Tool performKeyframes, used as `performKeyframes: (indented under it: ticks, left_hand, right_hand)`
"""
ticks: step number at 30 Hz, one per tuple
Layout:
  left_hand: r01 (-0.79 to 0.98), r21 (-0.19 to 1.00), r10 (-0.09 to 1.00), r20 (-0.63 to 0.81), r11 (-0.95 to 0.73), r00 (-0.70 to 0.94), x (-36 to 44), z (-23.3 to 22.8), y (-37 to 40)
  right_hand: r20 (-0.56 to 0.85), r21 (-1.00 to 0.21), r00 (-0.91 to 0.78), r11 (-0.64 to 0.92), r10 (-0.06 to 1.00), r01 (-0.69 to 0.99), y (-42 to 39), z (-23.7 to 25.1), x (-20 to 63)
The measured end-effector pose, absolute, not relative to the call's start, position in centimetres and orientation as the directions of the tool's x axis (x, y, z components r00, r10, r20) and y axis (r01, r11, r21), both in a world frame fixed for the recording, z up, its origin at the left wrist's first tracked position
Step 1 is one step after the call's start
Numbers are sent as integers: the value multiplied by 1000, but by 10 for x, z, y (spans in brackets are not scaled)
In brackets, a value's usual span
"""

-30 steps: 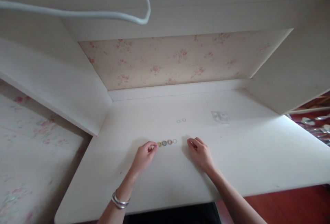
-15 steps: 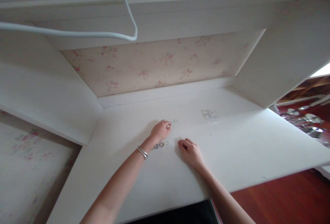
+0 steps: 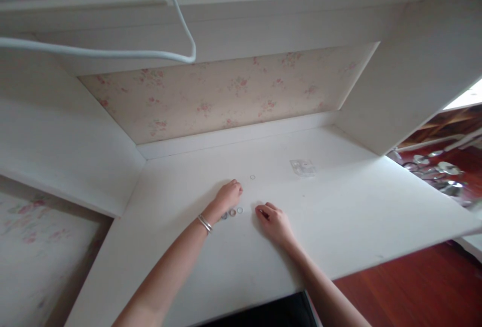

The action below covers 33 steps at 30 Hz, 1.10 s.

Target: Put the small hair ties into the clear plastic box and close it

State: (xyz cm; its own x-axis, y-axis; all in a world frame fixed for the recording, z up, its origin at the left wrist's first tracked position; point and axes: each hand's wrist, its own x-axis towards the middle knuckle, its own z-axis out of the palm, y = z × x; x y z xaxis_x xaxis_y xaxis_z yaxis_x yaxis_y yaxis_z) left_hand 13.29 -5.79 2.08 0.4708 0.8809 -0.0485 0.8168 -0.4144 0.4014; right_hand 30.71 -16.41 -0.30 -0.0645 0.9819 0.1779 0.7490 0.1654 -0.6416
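Note:
My left hand (image 3: 228, 195), with a silver bangle (image 3: 204, 223) on its wrist, lies on the white desk (image 3: 350, 216) with its fingertips pinched together, apparently on a small clear ring I cannot see. One small clear ring (image 3: 252, 177) lies just beyond and to the right of it. A short row of small coloured rings (image 3: 232, 212) sits right below this hand, partly hidden by the wrist. My right hand (image 3: 273, 221) rests on the desk to the right of the row, fingers curled in and nothing visible in them.
A small clear plastic bag (image 3: 302, 167) lies farther back on the right. White side panels and a flowered back wall (image 3: 226, 96) enclose the desk. A white cable (image 3: 113, 55) hangs overhead. Red floor (image 3: 414, 287) and shiny metal items (image 3: 440, 169) lie to the right.
My left hand went from the left end of the coloured row up to the pair of clear rings and drew back a little; only one clear ring now shows there. My right hand stayed put.

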Motion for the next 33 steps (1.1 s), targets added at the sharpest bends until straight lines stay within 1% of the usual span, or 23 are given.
performKeyframes:
  ticks: [4,9,13,20,22,25,27,29,31,33]
  left_hand:
    - [789,426,851,-79,-443,520,121,25,-74]
    - [752,475,834,-65,-457,548,109,38,-94]
    - [741,462,821,-46,-487,569,105,42,-106]
    - [768,418,812,-112,-485,573,111,33,-110]
    - [768,429,824,-90,-475,559,111,35,-110]
    - [733,504,859,35,-456,510,105,46,-109]
    - [697,565,882,133,-442,452,97,54,-111]
    - [668,621,906,196,-410,374,85,59,-114]
    - [655,675,939,204,-341,277,71,58,-120]
    - [649,724,972,157,-232,172,56,50,-128]
  right_hand:
    - [176,-616,-77,170,981,769,-165,-2,307]
    - [161,-605,-80,163,984,779,-166,-2,306]
    - [170,-603,-81,169,982,780,-166,-3,306]
    - [184,-606,-88,184,979,774,-167,-1,306]
    - [181,-618,-86,182,980,765,-167,-1,305]
    - [155,-654,-64,151,986,741,-167,-3,305]
    - [125,-679,-41,116,991,725,-165,-5,306]
    - [102,-681,-33,94,994,726,-160,-6,305]
    - [92,-659,-32,85,995,748,-150,-5,305]
    - [95,-612,-37,88,995,786,-136,-1,304]
